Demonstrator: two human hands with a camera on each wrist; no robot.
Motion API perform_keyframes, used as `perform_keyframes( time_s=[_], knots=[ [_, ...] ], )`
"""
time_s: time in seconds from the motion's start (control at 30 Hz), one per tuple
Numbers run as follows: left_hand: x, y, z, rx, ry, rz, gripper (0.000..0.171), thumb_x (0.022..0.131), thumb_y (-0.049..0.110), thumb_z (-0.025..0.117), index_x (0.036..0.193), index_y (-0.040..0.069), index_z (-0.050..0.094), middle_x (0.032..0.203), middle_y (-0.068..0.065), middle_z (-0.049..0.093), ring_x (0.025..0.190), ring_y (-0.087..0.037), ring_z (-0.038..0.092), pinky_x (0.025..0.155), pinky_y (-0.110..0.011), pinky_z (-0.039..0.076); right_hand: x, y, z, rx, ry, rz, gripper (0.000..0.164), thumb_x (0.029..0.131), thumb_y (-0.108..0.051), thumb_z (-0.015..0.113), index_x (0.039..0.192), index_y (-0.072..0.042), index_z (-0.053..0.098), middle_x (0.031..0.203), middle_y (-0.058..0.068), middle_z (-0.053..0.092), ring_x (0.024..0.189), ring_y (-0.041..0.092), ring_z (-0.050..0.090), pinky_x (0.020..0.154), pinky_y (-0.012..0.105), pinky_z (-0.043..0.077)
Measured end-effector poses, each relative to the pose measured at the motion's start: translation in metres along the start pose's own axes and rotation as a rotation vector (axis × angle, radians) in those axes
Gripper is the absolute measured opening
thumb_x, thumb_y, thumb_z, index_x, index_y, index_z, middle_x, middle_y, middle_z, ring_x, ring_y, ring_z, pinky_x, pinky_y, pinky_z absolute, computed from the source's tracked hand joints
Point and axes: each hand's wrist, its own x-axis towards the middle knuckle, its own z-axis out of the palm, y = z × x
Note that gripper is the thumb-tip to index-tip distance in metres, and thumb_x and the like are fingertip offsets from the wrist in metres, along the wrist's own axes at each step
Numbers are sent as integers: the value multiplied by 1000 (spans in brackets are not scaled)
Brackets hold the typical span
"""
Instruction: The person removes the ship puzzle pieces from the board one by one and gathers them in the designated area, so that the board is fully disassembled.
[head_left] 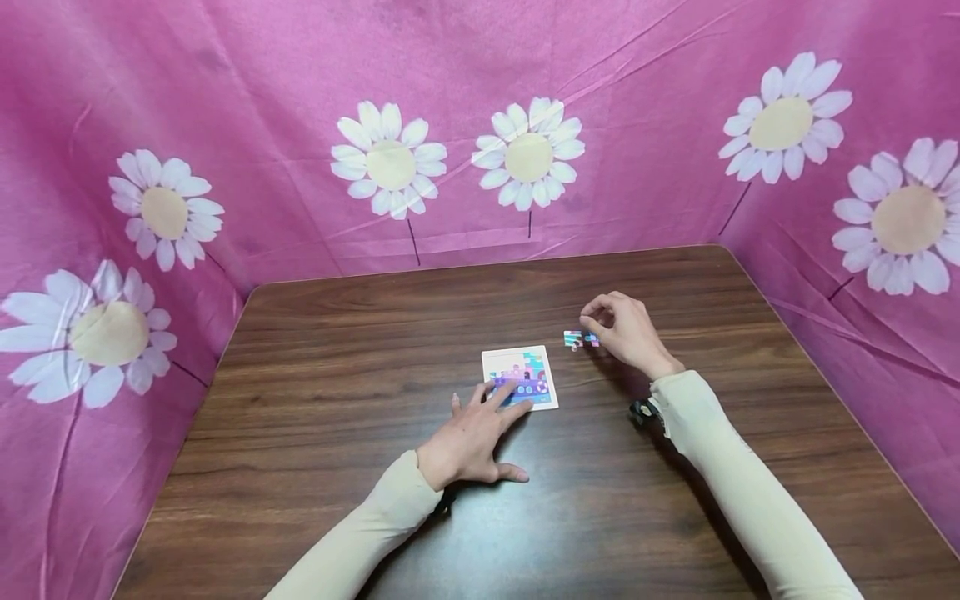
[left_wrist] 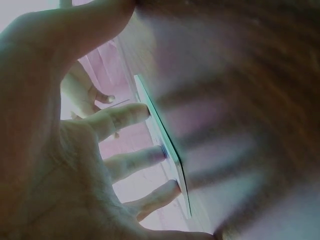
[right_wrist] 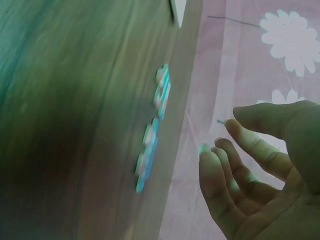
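A small square jigsaw puzzle (head_left: 542, 356) with a white border lies on the table, its picture partly filled in purple, pink and teal and its upper left part plain white. My left hand (head_left: 472, 433) is spread over its lower edge, with fingertips resting on the board (left_wrist: 165, 140) and the thumb out to the side. Right of the puzzle lie two loose jigsaw pieces (head_left: 572, 337), close together and flat on the wood. Just above the pieces (right_wrist: 147, 155) hovers my right hand (head_left: 622, 329), fingers loosely bent and thumb near the index finger; nothing shows between them.
The brown wooden table (head_left: 337, 358) extends around both hands. A pink cloth (head_left: 457, 50) with large white daisies hangs behind it and along both sides. A dark wrist device (head_left: 643, 412) sits under the right sleeve.
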Motion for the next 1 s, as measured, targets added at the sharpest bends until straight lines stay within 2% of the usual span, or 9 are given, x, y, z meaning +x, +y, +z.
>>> perform_keyframes(
  time_s=[0.13, 0.47, 0.73, 1.0],
  knots=[
    [1, 0, 1, 6, 4, 2, 101, 80, 71, 77, 163, 29, 37, 175, -8, 21, 155, -45, 30, 102, -81, 40, 1, -10, 4, 24, -22, -11, 9, 96, -12, 74, 102, -6, 76, 94, 12, 71, 81, 25, 68, 76, 33, 50],
    [2, -1, 2, 7, 15, 9, 101, 80, 71, 78, 163, 29, 38, 175, -8, 22, 154, -42, 31, 101, -81, 40, -1, -29, 19, 85, -65, -44, 11, 96, -11, 73, 105, -5, 74, 96, 12, 73, 83, 24, 69, 78, 42, 58],
    [2, -1, 1, 12, 7, 2, 101, 80, 71, 77, 163, 30, 38, 175, -7, 23, 155, -42, 31, 102, -81, 40, -8, -38, 38, 102, -149, -80, 9, 96, -13, 73, 103, -7, 75, 96, 9, 72, 83, 19, 68, 76, 35, 57],
    [2, -1, 1, 18, 5, 2, 100, 80, 72, 77, 162, 30, 38, 175, -8, 23, 155, -43, 31, 101, -80, 41, -13, -44, 48, 76, -257, -99, 8, 96, -14, 74, 101, -8, 76, 88, 3, 69, 76, 11, 59, 70, 26, 49]
  ],
)
